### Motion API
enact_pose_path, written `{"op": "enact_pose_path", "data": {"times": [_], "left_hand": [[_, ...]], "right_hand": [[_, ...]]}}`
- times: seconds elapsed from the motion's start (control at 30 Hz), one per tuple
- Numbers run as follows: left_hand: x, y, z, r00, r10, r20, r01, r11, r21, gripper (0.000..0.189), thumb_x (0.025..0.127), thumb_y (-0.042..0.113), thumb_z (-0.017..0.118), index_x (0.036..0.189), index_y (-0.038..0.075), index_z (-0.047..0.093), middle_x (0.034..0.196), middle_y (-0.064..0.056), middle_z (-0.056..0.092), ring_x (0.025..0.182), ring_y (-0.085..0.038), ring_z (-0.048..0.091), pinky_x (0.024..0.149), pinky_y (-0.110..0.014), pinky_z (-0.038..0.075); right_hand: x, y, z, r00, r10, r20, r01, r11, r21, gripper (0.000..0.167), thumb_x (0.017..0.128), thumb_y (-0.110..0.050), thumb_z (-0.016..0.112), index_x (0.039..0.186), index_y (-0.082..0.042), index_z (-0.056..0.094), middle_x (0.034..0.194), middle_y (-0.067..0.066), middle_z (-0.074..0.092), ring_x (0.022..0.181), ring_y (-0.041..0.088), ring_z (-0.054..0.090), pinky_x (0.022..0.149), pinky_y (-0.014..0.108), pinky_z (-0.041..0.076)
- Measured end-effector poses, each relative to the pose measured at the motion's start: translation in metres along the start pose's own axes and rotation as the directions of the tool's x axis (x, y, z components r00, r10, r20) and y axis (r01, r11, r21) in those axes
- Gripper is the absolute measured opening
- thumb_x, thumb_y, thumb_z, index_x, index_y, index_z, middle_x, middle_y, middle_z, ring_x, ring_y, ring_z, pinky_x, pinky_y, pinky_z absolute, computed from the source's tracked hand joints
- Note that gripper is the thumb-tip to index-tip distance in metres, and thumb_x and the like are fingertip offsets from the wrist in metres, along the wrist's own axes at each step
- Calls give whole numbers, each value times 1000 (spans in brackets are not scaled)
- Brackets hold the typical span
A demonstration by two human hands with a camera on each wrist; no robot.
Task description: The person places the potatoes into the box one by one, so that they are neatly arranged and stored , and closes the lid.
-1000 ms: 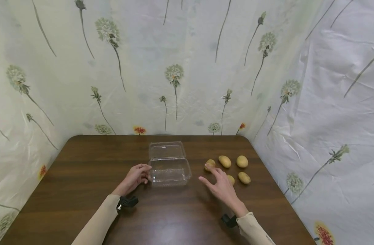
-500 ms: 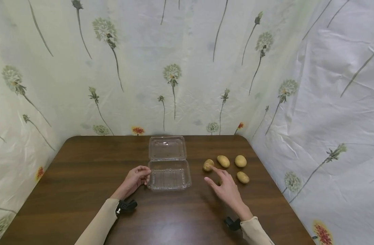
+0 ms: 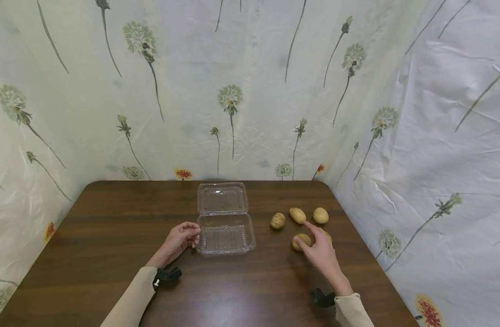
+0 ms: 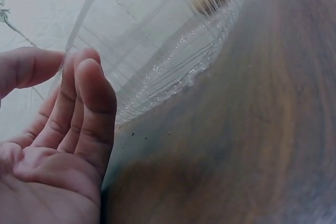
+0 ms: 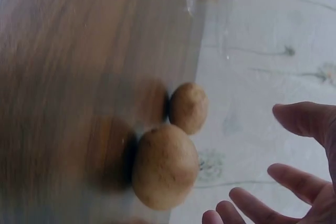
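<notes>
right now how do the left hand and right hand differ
The left hand pinches the clear container; the right hand holds nothing, thumb and fingers apart. The left is beside the container, the right by the potatoes. Both are bare, with cream sleeves and black wrist devices.

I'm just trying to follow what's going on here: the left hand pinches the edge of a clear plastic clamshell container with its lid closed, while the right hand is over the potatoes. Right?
Not quite: the lid is open, folded back, as the head view shows. The left hand does pinch the clamshell container, and the right hand is over the potatoes.
</notes>
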State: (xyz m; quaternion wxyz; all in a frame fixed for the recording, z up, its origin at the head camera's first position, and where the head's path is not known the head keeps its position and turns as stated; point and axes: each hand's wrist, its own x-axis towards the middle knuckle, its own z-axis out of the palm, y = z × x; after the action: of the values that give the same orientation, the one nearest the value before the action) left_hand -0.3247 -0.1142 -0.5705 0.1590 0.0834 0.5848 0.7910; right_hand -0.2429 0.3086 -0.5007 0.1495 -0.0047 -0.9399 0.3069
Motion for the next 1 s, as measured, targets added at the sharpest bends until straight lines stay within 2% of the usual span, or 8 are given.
{"op": "enact_pose_path", "data": {"times": [0.03, 0.1, 0.27, 0.57, 0.73, 1.0], "left_hand": [[0, 0, 0, 1000, 2, -1, -2, 1000, 1, 14, 95, 13, 60, 105, 5, 53, 75, 0, 63, 63, -12, 59, 56, -23, 49], [-1, 0, 0, 1000, 3, 0, -3, 1000, 4, 15, 95, 13, 60, 106, 5, 53, 76, 0, 63, 63, -11, 59, 56, -23, 49], [-2, 1, 0, 1000, 8, 5, -8, 1000, 7, 15, 95, 13, 60, 105, 5, 53, 76, -1, 63, 63, -11, 59, 56, -23, 49], [-2, 2, -1, 1000, 15, 11, -15, 1000, 2, 15, 95, 14, 61, 104, 4, 53, 76, -1, 63, 63, -11, 59, 56, -22, 49], [-3, 2, -1, 1000, 12, 12, -12, 1000, 1, 18, 95, 14, 61, 106, 3, 53, 76, -1, 63, 63, -11, 59, 56, -23, 50], [-3, 1, 0, 1000, 25, 17, -25, 1000, 5, 20, 96, 13, 59, 108, 0, 51, 76, -1, 62, 64, -11, 59, 56, -23, 49]], "right_hand": [[0, 1, -2, 1000, 5, -1, -5, 1000, 1, 59, 87, -41, 70, 138, -19, 51, 109, 13, 59, 83, 28, 52, 62, 35, 40], [1, 4, -4, 1000, 2, -6, -2, 1000, -1, 57, 87, -37, 71, 138, -20, 51, 107, 13, 59, 91, 30, 54, 65, 38, 43], [2, 10, -6, 1000, 5, 10, -5, 1000, 5, 55, 89, -32, 70, 138, -19, 51, 120, 15, 59, 110, 37, 55, 83, 54, 47], [2, 19, -2, 999, -4, 41, 5, 1000, -8, 54, 86, -19, 69, 137, -15, 53, 121, 17, 58, 112, 37, 52, 86, 55, 44], [1, 26, 1, 996, -12, 87, 14, 1000, -17, 55, 84, -14, 69, 136, -14, 53, 132, 18, 55, 125, 41, 47, 92, 63, 41], [2, 34, 8, 987, 8, 158, -9, 1000, 4, 56, 84, -12, 67, 138, -13, 51, 140, 19, 50, 131, 41, 42, 99, 62, 38]]}}
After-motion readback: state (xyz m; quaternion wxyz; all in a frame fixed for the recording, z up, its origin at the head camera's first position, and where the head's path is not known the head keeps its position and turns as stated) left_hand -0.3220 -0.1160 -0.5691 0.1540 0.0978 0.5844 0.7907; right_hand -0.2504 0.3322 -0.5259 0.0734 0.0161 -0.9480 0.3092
